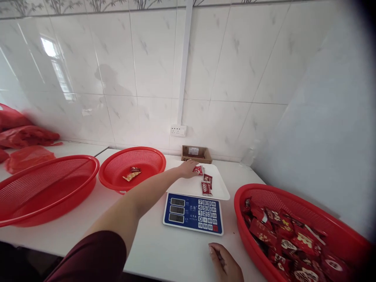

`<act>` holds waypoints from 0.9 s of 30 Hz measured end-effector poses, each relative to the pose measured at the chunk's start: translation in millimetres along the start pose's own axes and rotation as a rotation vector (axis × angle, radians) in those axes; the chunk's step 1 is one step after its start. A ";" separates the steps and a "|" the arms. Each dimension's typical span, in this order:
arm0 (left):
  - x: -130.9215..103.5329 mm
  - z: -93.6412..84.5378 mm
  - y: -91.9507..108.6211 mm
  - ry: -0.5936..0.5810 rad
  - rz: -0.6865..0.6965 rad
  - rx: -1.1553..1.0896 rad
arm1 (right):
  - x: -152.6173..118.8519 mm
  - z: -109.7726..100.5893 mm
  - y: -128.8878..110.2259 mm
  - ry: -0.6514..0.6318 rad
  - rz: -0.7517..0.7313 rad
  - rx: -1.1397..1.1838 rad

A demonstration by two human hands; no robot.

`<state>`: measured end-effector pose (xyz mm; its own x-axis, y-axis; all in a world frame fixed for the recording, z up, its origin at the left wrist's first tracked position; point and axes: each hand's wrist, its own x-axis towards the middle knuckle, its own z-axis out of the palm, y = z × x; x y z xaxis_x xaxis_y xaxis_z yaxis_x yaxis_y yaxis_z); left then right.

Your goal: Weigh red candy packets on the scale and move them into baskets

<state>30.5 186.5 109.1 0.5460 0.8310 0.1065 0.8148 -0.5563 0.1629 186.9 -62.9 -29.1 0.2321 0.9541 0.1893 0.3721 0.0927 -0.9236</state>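
My left hand reaches across to the white tray of a digital scale. Its fingers are closed on a small red wrapped snack at the tray's far side. Two more dark-red packets, one behind the other, lie on the tray nearer the keypad. The scale's blue panel has number keys and three small displays, too faint to read surely. Low in the view, my right hand rests near the table, in front of the scale, with fingers curled and nothing seen in them.
A red basket full of red packets stands at right. Left of the scale, a red basket holds a few snacks, beside another red basket. A cardboard box, clear jar and wall socket are behind; red bags lie far left.
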 end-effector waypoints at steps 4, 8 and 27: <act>28.0 10.9 22.1 -0.016 -0.003 0.015 | 1.8 -1.3 0.9 -0.014 -0.039 -0.028; 34.6 12.6 25.2 -0.016 -0.061 0.027 | 2.4 0.0 1.8 -0.017 -0.057 -0.039; -69.2 -75.8 -82.3 -0.010 -0.437 0.149 | -0.9 3.9 4.6 -0.012 -0.040 0.030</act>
<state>-89.1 175.0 162.7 0.1461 0.9880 0.0502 0.9878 -0.1485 0.0472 184.8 -62.2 -34.9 0.2068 0.9527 0.2226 0.3538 0.1393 -0.9249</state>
